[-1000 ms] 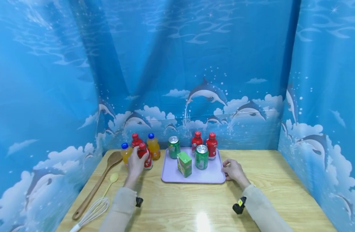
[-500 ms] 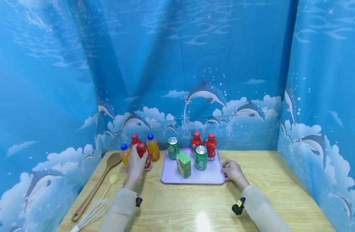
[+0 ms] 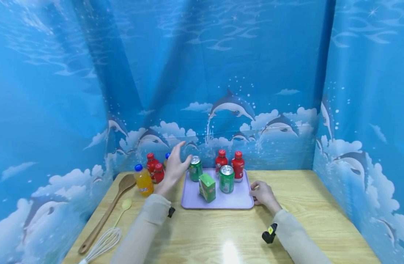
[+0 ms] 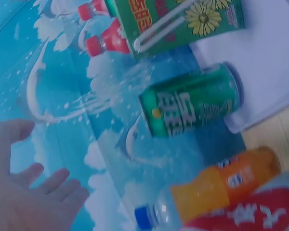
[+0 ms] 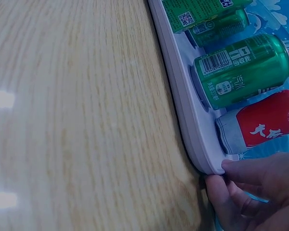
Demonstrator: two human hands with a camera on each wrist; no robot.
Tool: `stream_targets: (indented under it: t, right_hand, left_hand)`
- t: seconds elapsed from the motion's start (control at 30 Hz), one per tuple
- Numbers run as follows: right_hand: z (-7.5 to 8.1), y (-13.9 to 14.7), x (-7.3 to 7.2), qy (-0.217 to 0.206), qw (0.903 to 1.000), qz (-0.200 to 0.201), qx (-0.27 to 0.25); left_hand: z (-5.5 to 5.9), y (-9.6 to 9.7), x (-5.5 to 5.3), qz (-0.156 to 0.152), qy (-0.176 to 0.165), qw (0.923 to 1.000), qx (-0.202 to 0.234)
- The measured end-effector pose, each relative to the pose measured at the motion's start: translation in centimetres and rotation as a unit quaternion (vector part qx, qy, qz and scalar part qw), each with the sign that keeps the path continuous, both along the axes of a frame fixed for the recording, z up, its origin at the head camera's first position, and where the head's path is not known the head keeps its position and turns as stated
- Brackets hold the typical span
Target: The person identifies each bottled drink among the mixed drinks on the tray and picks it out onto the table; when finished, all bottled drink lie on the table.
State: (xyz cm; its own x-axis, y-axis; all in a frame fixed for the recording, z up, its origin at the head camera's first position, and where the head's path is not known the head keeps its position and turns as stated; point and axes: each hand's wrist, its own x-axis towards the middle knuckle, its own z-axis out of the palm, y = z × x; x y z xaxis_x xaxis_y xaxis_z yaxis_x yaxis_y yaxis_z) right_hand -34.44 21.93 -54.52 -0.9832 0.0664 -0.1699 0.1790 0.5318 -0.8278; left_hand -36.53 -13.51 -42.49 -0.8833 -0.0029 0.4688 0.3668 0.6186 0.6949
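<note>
My left hand (image 3: 176,168) is raised in front of the back orange-drink bottle (image 4: 221,185), whose blue cap shows beside it. Its fingers are spread in the left wrist view and hold nothing. To its right, a green can (image 3: 196,172) stands on the lilac tray (image 3: 218,204). Down at the tray's front right corner, my right hand (image 3: 263,194) pinches the rim, thumb on top and fingers below in the right wrist view. A green drink carton (image 3: 207,189), a second green can (image 3: 226,179) and two red-capped bottles (image 3: 238,165) also stand on the tray.
Left of the tray stand two red bottles (image 3: 151,165) and another orange-drink bottle (image 3: 144,180). A wooden spoon (image 3: 104,216), a small yellow spoon (image 3: 126,204) and a white whisk (image 3: 104,244) lie along the table's left side. A blue dolphin-print curtain (image 3: 202,91) surrounds the table.
My left hand has let go of the front red bottle, which now stands closer to the other one, and has moved up and right. My right hand stays at the tray corner.
</note>
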Motion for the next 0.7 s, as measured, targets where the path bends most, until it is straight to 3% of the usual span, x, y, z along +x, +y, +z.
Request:
stream_targets:
  t: [0.13, 0.3, 0.5, 0.7]
  right_hand:
    - [-0.2, 0.0, -0.1, 0.001, 1.0, -0.003, 0.0]
    - [0.0, -0.2, 0.0, 0.0, 1.0, -0.008, 0.001]
    - [-0.2, -0.4, 0.2, -0.007, 0.9998, -0.017, 0.001]
    - [-0.3, -0.2, 0.3, 0.01, 0.9998, -0.014, -0.002]
  left_hand:
    - [-0.6, 1.9, -1.4, -0.047, -0.042, 0.998, -0.002]
    - [-1.5, 3.8, -2.4, -0.073, -0.103, 0.992, -0.01]
    - [-2.8, 5.7, -3.5, -0.078, -0.163, 0.9834, -0.02]
    - [-3.4, 7.4, -4.8, -0.085, -0.182, 0.9784, -0.048]
